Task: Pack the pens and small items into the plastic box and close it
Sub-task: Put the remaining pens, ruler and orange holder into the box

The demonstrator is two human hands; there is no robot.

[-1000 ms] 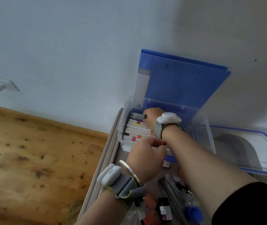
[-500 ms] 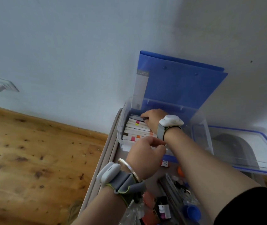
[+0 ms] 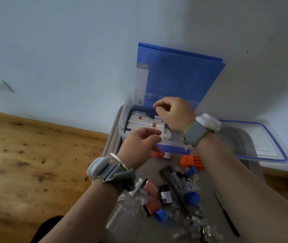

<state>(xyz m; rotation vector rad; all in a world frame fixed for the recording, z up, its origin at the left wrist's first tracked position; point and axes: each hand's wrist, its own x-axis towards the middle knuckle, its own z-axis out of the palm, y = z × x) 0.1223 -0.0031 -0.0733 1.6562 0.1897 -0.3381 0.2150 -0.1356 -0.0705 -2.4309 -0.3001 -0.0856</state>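
Right hand [image 3: 173, 113] up off pens [image 3: 145, 122], grip slack

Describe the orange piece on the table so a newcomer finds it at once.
Find the clear plastic box with the tall blue folder standing in it by the wall. Just in front of its near rim lies the orange ridged plastic piece. Unlike the round blue caps and small dark bottles nearby, it is blocky with parallel slots.
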